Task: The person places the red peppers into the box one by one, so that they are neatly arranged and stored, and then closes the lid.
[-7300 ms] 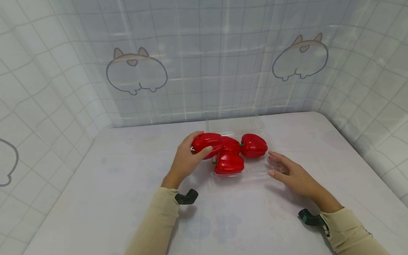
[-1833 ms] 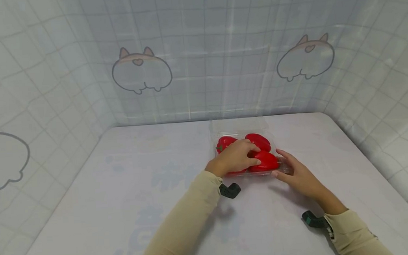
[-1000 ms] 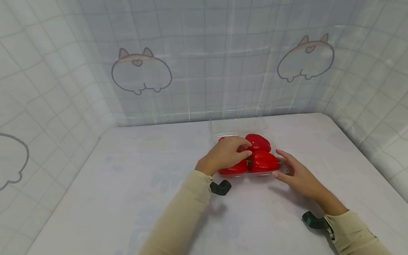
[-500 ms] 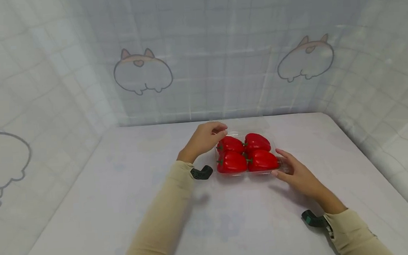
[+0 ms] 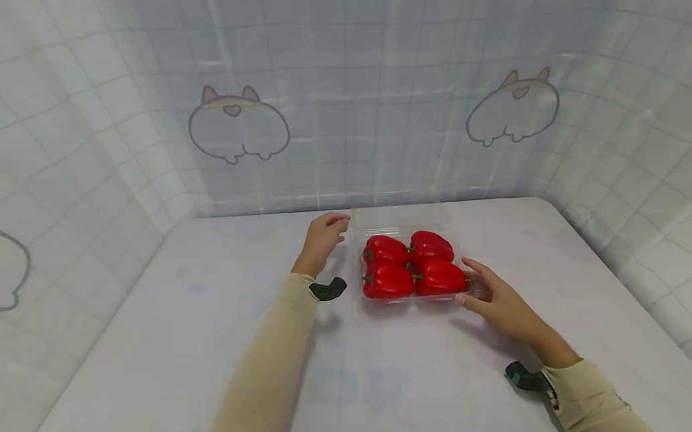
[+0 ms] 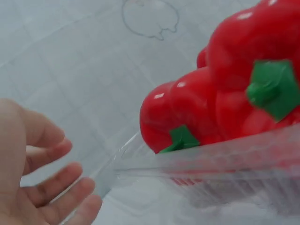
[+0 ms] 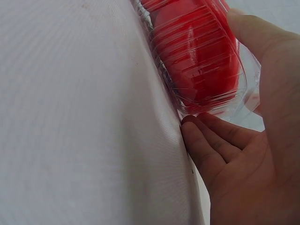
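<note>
Several red bell peppers [image 5: 388, 280] with green stems sit in two rows in a clear plastic clamshell box [image 5: 404, 229]. Its transparent lid [image 5: 403, 216] is folded back behind them. My left hand [image 5: 322, 243] is just left of the lid, holding nothing, its fingers loosely bent. In the left wrist view, a gap separates that hand [image 6: 42, 173] from the box rim [image 6: 206, 157]. My right hand [image 5: 501, 305] holds the box's front right corner, thumb at the front and fingers along the side. In the right wrist view, its thumb [image 7: 255, 33] touches the plastic.
A white cloth [image 5: 358, 389] with faint prints covers the table. Gridded curtains [image 5: 374, 107] with animal drawings enclose the back and both sides. A dark camera is strapped to each wrist.
Earlier my left hand held a bell pepper at the box's left; that pepper now sits inside. The left hand has since left the peppers and moved leftward beside the lid. My right hand stays.
</note>
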{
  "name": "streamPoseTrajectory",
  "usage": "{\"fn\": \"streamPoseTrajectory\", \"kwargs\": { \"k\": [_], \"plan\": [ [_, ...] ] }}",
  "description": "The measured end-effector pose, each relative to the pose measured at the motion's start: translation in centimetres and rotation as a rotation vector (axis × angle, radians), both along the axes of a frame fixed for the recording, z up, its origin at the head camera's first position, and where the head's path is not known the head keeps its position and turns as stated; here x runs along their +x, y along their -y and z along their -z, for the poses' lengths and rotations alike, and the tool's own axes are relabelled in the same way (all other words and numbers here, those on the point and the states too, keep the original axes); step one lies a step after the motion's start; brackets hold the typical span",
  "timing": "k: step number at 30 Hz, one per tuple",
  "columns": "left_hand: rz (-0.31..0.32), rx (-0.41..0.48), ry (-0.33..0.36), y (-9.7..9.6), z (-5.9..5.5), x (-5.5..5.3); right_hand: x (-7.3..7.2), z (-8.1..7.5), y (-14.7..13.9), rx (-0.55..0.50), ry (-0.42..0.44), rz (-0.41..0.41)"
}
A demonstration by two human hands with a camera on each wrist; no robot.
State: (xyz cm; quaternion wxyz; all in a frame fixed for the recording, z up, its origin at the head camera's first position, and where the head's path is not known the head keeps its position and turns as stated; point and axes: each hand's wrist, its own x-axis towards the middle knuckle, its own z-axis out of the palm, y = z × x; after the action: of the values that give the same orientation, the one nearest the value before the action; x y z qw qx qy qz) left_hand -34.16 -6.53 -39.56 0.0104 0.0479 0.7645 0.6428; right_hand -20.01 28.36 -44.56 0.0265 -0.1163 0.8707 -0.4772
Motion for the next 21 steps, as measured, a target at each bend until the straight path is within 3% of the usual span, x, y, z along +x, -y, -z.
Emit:
{"fn": "streamPoseTrajectory", "kwargs": {
  "k": [5, 12, 21],
  "plan": [
    [-0.018, 0.017, 0.057, -0.2, 0.9, -1.1, -0.1, 0.3, 0.0, 0.015, -0.009, 0.009],
    [0.027, -0.163, 0.087, -1.2, 1.3, -1.5, 0.0, 0.5, 0.2, 0.008, 0.002, 0.015],
    [0.08, -0.236, 0.089, -1.4, 2.0, -2.7, -0.2, 0.6, -0.1, 0.034, -0.012, 0.011]
  ]
}}
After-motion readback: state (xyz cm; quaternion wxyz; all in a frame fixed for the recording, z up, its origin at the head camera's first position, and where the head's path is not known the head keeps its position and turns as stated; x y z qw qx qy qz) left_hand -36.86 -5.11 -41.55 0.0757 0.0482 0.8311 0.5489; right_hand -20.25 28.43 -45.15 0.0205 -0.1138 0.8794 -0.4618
